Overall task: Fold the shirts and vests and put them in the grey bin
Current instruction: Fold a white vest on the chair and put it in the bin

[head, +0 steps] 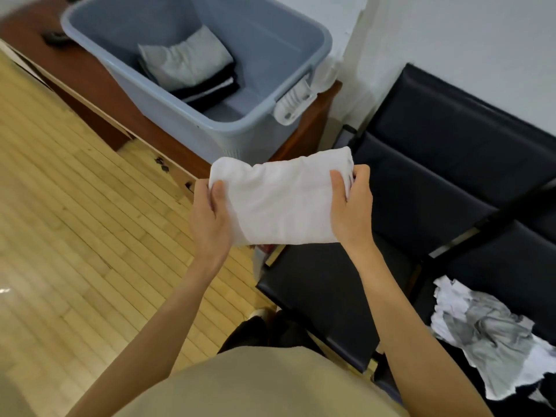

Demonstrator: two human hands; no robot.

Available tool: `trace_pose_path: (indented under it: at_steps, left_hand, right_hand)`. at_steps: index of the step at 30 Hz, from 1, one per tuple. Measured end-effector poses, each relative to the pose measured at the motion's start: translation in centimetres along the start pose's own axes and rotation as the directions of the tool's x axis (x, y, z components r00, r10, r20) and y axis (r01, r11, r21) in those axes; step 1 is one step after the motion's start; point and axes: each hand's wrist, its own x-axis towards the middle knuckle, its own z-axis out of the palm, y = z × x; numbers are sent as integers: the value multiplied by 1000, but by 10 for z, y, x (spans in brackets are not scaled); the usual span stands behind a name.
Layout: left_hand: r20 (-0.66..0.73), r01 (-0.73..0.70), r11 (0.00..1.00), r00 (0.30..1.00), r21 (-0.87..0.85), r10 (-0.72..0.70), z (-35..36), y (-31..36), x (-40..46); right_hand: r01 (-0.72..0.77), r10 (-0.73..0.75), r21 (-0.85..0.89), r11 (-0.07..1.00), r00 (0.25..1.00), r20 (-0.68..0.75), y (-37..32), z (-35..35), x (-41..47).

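Fingers (217, 191) of both hands curl round the short ends of a folded white shirt (279, 203), thumbs on top and the remaining digits hidden beneath the cloth. Left hand (210, 215) grips the left end; right hand (350, 209) grips the right end, where the layered edges bunch between thumb and forefinger. Held flat in the air, the shirt lies between the grey bin (270, 49) and the person's body, above the edge of a black seat (316, 284) and well apart from the bin's rim. The bin stands on a reddish-brown desk (90, 76) in the corner by a white wall (481, 40); inside it a folded grey garment (186, 58) rests on a stack of folded black ones (210, 88), set toward the bin's left half. A white handle (296, 100) projects from the bin's near right end. To the right runs a row of black padded seats, and on the nearest of them, at lower right, lies an unfolded heap of white and grey clothes (487, 332) over something dark. Pale wooden flooring (75, 236) fills the left side. At bottom centre appear a beige top (255, 386) and dark trousers (264, 332).
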Motion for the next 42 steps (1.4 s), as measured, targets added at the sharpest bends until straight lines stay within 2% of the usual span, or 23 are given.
trace_pose_path:
  at_steps: [6, 14, 16, 21, 27, 32, 35, 40, 42]
  left_hand:
    - [-65, 111, 991, 991, -81, -117, -7, 26, 29]
    - [-214, -57, 990, 976, -129, 29, -18, 65, 75]
    - [-210, -108, 986, 975, -128, 79, -19, 71, 95]
    - [-170, -224, 974, 960, 19, 224, -30, 78, 176]
    - [-98, -190, 978, 975, 88, 198, -44, 60, 320]
    - [114, -112, 976, 989, 186, 92, -44, 37, 421]
    - [225, -33, 951, 974, 309, -39, -37, 35, 465]
    - [372, 83, 874, 883, 478, -287, -23, 17, 520]
    - [411, 119, 847, 834, 518, -369, -21, 8, 535]
  right_hand:
    - [174, -176, 40, 984, 983, 54, -20, -3, 42]
    - [282, -303, 202, 938, 950, 80, -60, 13, 115]
    - [311, -335, 199, 929, 937, 101, -74, 27, 140]
    - [397, -419, 157, 904, 894, 155, -119, 76, 218]
    - [424, -442, 128, 896, 874, 200, -171, 157, 317]
    - [484, -438, -54, 874, 829, 347, -169, 234, 387]
    - [516, -414, -160, 841, 806, 422, -160, 272, 421]
    - [538, -371, -303, 787, 804, 465, -151, 321, 453]
    - [568, -376, -392, 724, 801, 466, -146, 338, 461]
